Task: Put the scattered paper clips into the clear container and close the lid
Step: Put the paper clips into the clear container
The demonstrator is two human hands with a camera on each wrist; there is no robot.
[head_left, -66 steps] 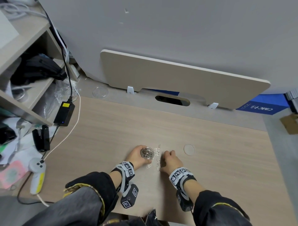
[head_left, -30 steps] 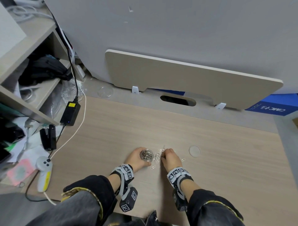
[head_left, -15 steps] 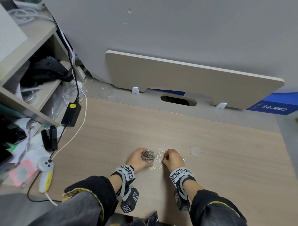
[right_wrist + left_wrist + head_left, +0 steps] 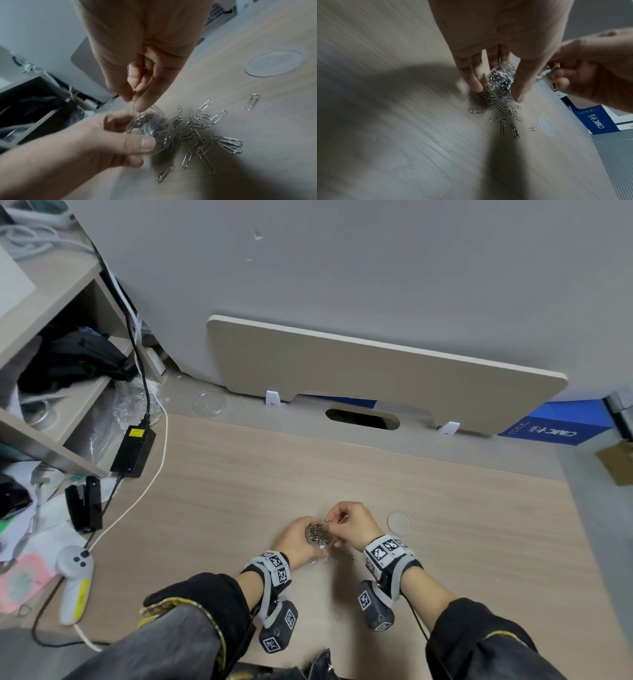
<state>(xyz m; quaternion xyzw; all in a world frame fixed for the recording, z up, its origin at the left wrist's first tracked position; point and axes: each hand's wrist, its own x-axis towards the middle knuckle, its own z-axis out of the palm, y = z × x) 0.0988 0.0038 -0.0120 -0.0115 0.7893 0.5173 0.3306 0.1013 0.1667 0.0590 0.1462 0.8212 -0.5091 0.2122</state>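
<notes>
My left hand [image 4: 297, 537] grips the small clear round container [image 4: 318, 534] [image 4: 150, 129], which is partly full of silver paper clips [image 4: 500, 79] and lifted a little off the desk. Directly above its mouth, my right hand [image 4: 349, 523] [image 4: 135, 100] pinches a paper clip between thumb and forefinger. Several loose paper clips [image 4: 200, 129] [image 4: 506, 116] lie scattered on the desk just right of and under the container. The clear round lid [image 4: 398, 522] [image 4: 274, 63] lies flat on the desk to the right of my right hand.
The wooden desk [image 4: 445, 542] holds a black power adapter [image 4: 133, 451], a white cable [image 4: 144, 484], a black stapler [image 4: 84, 503] and a white controller [image 4: 73, 583] at the left. A cluttered shelf [image 4: 51, 354] stands far left. Another clear lid [image 4: 209, 404] lies at the back.
My right hand has risen from the clips on the desk and moved left over the container with a clip pinched. The left hand has lifted the container slightly.
</notes>
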